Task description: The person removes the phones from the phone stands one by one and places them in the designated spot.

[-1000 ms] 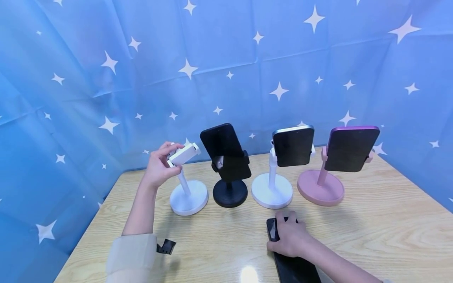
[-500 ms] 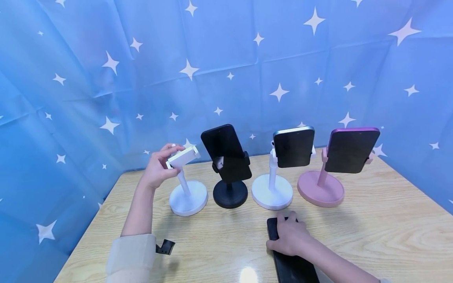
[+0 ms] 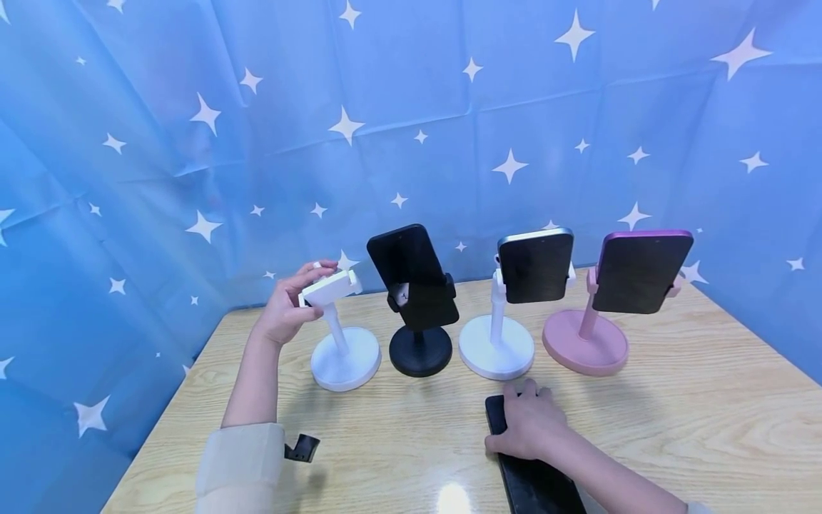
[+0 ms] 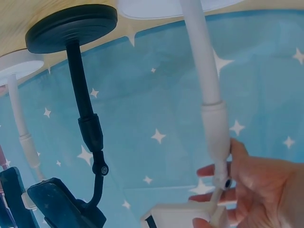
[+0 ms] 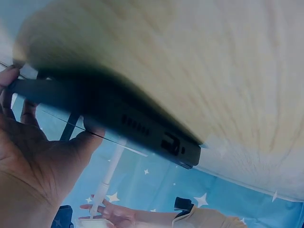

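Note:
At the left end of the row, my left hand (image 3: 282, 307) grips the clamp head (image 3: 330, 288) of a white phone stand (image 3: 345, 360), thumb below it and fingers behind. In the left wrist view, the fingers reach around the hinge under the stand's stem (image 4: 216, 128). The clamp holds no phone. My right hand (image 3: 529, 426) grips a black phone (image 3: 539, 489) lying lengthwise near the table's front. Its thumb is along one edge and the fingers spread over the top. The right wrist view shows the phone's port end (image 5: 173, 145).
Right of the white stand are a black stand (image 3: 420, 357) with a tilted black phone (image 3: 411, 264), another white stand (image 3: 494, 350) with a blue-edged phone (image 3: 536, 268), and a pink stand (image 3: 584, 343) with a purple-edged phone (image 3: 642, 275). A blue star-printed curtain (image 3: 411, 86) hangs behind the wooden table (image 3: 726, 428).
My left hand has tipped the clamp head slightly, so its front face looks flatter and lower. The right hand keeps its hold on the black phone.

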Available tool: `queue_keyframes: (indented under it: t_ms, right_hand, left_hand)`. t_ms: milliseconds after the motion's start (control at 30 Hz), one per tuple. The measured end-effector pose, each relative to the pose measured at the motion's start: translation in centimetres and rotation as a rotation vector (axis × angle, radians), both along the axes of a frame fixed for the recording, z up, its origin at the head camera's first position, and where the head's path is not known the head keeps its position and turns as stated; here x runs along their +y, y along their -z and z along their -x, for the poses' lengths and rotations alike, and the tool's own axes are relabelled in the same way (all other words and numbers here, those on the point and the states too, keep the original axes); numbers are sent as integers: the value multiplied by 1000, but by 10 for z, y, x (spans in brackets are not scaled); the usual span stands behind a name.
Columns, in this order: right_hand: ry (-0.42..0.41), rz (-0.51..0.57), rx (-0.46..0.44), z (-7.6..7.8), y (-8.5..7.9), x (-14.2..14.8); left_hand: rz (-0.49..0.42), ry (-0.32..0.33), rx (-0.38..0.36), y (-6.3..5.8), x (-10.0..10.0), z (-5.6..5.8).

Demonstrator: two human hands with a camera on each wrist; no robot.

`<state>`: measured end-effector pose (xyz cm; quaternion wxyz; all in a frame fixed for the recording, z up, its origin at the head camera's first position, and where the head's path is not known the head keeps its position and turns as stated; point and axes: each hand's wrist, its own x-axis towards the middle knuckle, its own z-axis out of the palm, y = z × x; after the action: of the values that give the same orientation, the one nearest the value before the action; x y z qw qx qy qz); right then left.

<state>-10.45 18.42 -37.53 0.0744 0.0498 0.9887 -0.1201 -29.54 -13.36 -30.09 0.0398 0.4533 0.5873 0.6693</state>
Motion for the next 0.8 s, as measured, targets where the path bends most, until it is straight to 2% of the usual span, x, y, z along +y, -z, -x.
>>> queue_keyframes:
  t_ms: [133,533,667,800]
  right_hand:
    - [-2,15,4,-1,1,1]
    - [1,7,-26,1,1,3]
    - [-12,-12,-15,0,1,4]
    - [-43,-22,-16,0,0,4]
  left_hand:
    - [-42,56,-41,1,1,0]
    - [-79,38,-77,8,4,-2]
    - [-76,8,-99,9,6,-5]
    - [-63,-45,-151,7,5,-11]
